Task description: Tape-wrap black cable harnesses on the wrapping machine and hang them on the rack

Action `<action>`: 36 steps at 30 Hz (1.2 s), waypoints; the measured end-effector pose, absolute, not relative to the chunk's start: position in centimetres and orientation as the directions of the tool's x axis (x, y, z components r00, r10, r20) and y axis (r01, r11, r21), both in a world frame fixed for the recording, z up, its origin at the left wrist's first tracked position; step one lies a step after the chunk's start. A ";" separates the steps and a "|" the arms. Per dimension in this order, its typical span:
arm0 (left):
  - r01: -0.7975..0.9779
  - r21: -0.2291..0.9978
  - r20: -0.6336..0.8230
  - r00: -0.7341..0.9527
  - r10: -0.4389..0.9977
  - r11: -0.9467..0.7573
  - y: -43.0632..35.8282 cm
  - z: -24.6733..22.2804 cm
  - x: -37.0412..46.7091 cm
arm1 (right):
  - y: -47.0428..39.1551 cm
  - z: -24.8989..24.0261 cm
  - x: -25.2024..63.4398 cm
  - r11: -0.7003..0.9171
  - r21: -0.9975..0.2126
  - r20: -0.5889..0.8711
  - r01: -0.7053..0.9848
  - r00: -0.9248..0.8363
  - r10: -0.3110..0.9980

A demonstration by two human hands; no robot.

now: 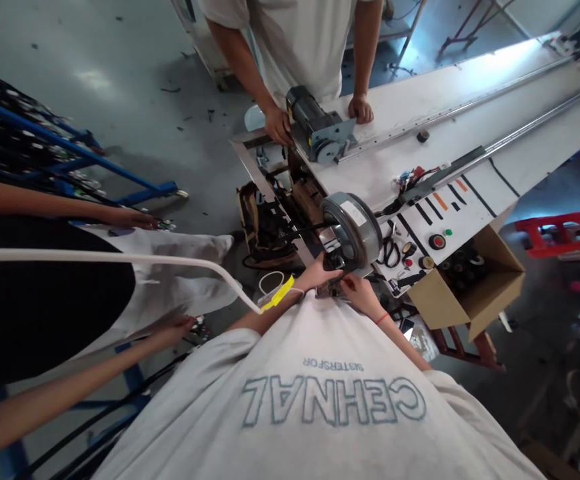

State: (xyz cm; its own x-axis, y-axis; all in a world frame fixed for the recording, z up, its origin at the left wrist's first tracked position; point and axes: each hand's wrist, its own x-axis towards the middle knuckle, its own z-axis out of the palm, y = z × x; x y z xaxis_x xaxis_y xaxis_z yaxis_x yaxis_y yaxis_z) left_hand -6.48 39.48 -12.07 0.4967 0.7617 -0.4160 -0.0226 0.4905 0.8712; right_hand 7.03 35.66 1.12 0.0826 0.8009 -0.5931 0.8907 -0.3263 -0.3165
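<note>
Both of my hands are at the table's near corner, close against my shirt, below a thick grey ring-shaped roll (353, 230) with a white label. My left hand (321, 272) reaches to the left underside of the roll, its fingers bent around something dark that I cannot make out. Just right of it, my right hand (359, 292) is curled with the fingertips pressed together; what they hold is hidden. A red string circles my right wrist. Dark cable passes left of the roll.
A person across the table (395, 153) rests both hands beside a motor (313, 113). Tape rolls, scissors (390, 252) and coloured strips lie on the right. An open cardboard box (495, 283) stands beyond. Another person works left, near a blue rack (120, 180). A white cable (170, 256) crosses the foreground.
</note>
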 end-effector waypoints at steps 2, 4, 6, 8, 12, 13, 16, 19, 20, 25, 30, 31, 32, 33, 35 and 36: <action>-0.048 0.852 -0.427 0.513 0.745 0.521 39.4 -12.2 -6.8 | 35.1 0.9 7.1 -0.352 -0.347 -0.552 0.869 0.114 0.826; -0.070 0.808 -0.460 0.546 0.701 0.585 39.0 -12.5 -7.3 | 34.7 0.6 7.0 -0.365 -0.379 -0.539 0.850 0.118 0.834; -0.144 0.742 -0.475 0.576 0.665 0.655 38.6 -12.9 -7.8 | 34.4 0.1 6.9 -0.368 -0.397 -0.569 0.841 0.088 0.817; -0.235 0.661 -0.480 0.598 0.642 0.713 38.1 -13.1 -8.2 | 34.3 -0.4 6.8 -0.363 -0.420 -0.580 0.832 0.062 0.813; -0.280 0.563 -0.512 0.621 0.594 0.778 37.6 -13.1 -8.5 | 34.4 -0.9 6.8 -0.352 -0.453 -0.536 0.819 0.065 0.841; -0.268 0.568 -0.520 0.616 0.592 0.778 37.5 -13.0 -8.5 | 34.4 -0.8 6.8 -0.347 -0.457 -0.527 0.819 0.065 0.847; -0.213 0.605 -0.538 0.602 0.590 0.768 37.5 -12.4 -8.6 | 34.4 0.3 6.9 -0.308 -0.516 -0.445 0.799 0.057 0.893; -0.168 0.641 -0.548 0.582 0.601 0.749 37.4 -11.8 -8.9 | 34.7 2.3 7.2 -0.262 -0.580 -0.354 0.771 0.052 0.934; -0.140 0.672 -0.552 0.561 0.617 0.727 37.3 -11.5 -9.1 | 34.9 2.9 7.3 -0.251 -0.589 -0.335 0.768 0.051 0.941; 0.077 0.853 -0.477 0.513 0.713 0.516 36.4 -9.4 -9.7 | 36.7 5.2 8.2 -0.181 -0.589 -0.292 0.788 0.001 0.956; -0.096 0.790 -0.420 0.634 0.649 0.605 35.6 -7.7 -8.6 | 39.4 5.7 8.6 -0.083 -0.641 -0.248 0.763 -0.104 0.963; -0.126 0.769 -0.439 0.610 0.660 0.627 35.6 -7.7 -8.3 | 39.9 5.6 8.6 -0.065 -0.654 -0.240 0.754 -0.125 0.963; -0.152 0.749 -0.456 0.587 0.669 0.645 35.7 -7.6 -8.0 | 40.5 5.6 8.6 -0.050 -0.667 -0.230 0.744 -0.142 0.963; -0.175 0.735 -0.467 0.570 0.676 0.655 35.8 -7.6 -7.7 | 41.1 5.6 8.6 -0.037 -0.679 -0.219 0.733 -0.155 0.963; -0.226 0.711 -0.474 0.546 0.691 0.666 35.9 -7.7 -7.2 | 42.5 5.8 8.6 -0.009 -0.703 -0.191 0.711 -0.177 0.965; -0.257 0.696 -0.477 0.531 0.700 0.670 36.0 -7.6 -7.0 | 43.1 5.9 8.5 0.006 -0.713 -0.173 0.701 -0.185 0.968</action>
State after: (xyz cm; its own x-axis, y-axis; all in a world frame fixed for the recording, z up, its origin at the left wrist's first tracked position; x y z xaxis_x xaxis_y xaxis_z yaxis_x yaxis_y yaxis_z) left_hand -7.03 36.00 -7.64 0.5314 0.7000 -0.4771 -0.2574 0.6700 0.6963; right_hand 8.55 43.14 5.87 -0.1845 0.9675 -0.1727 0.7009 0.0063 -0.7132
